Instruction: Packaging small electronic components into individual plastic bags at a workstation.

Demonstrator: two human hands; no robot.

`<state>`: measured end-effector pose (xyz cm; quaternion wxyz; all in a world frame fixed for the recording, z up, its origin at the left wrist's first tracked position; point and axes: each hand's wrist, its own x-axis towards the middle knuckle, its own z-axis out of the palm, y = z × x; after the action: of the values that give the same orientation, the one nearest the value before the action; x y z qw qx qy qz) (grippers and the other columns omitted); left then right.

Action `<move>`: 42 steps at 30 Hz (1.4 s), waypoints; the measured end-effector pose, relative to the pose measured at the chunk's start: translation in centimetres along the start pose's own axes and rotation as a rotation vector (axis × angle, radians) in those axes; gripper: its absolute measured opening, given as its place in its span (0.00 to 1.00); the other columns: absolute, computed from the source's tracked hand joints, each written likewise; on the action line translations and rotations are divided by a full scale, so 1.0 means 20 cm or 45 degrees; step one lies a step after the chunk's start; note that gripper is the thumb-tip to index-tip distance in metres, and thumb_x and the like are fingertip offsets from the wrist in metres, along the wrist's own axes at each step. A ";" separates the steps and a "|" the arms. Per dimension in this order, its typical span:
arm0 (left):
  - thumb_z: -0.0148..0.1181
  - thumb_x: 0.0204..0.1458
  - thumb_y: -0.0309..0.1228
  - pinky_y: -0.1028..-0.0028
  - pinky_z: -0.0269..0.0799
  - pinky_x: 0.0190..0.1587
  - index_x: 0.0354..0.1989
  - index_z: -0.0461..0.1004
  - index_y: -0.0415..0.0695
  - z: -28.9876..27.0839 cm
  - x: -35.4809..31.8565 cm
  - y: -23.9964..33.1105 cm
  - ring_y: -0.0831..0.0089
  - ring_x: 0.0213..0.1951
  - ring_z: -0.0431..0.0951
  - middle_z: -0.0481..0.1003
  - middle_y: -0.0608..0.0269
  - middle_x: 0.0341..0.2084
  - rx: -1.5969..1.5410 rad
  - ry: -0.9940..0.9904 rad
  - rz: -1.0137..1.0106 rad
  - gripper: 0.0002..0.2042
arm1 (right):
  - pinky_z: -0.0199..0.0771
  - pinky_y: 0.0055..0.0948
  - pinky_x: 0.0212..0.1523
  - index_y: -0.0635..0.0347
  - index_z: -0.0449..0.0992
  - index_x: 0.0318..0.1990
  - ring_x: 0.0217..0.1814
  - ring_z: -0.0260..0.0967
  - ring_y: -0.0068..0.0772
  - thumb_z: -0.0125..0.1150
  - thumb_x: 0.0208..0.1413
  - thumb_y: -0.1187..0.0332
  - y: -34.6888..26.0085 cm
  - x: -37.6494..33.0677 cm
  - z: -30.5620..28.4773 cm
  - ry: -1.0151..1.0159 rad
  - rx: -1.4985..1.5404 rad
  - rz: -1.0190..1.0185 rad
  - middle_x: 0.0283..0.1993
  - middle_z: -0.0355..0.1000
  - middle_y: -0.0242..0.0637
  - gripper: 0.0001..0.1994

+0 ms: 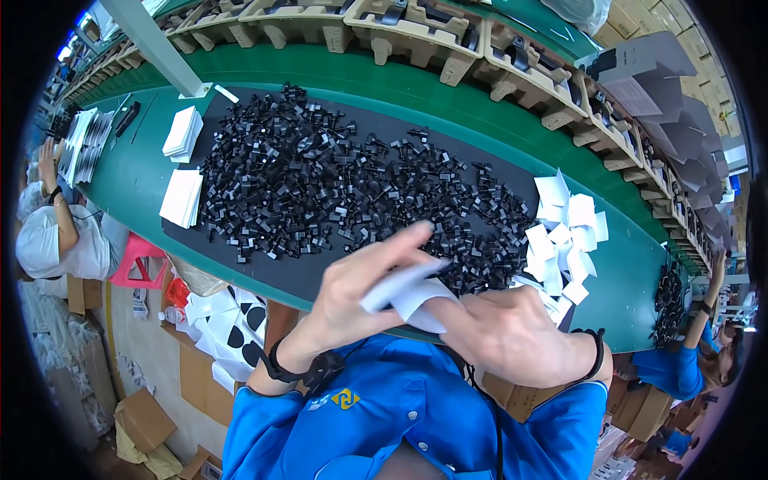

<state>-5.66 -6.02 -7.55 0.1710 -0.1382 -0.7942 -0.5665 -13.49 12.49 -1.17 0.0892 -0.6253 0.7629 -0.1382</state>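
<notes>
A small folded white paper (412, 298) is between my two hands, over the near edge of the bench. My left hand (356, 292) holds it at its left side, the thumb below and the fingers stretched past it. My right hand (512, 328) has its fingers bent, with the fingertips against the paper's right side; some of them are hidden behind it. Beyond my hands a wide heap of small black plastic parts (320, 172) lies on a dark mat (180, 230). Loose folded white papers (564, 240) are piled to the right of the heap.
Two stacks of white paper (182, 198) lie left of the heap. Behind the bench, moulded pulp trays (416, 36) with black items form a long row. A metal post (152, 48) rises at the back left. Co-workers (68, 240) are at both sides; cardboard boxes (204, 384) stand below left.
</notes>
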 end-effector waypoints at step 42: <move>0.66 0.40 0.17 0.76 0.75 0.44 0.62 0.58 0.37 0.00 0.04 0.12 0.72 0.38 0.79 0.78 0.54 0.35 -0.406 -0.005 -0.741 0.37 | 0.64 0.24 0.28 0.59 0.82 0.33 0.29 0.67 0.25 0.70 0.40 0.72 0.24 -0.09 0.09 0.377 0.707 0.099 0.28 0.73 0.30 0.09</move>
<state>-5.40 -5.16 -5.08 -0.0233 0.0684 -0.7020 -0.7085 -17.06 14.89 -4.55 0.1497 -0.5207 0.7239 -0.4271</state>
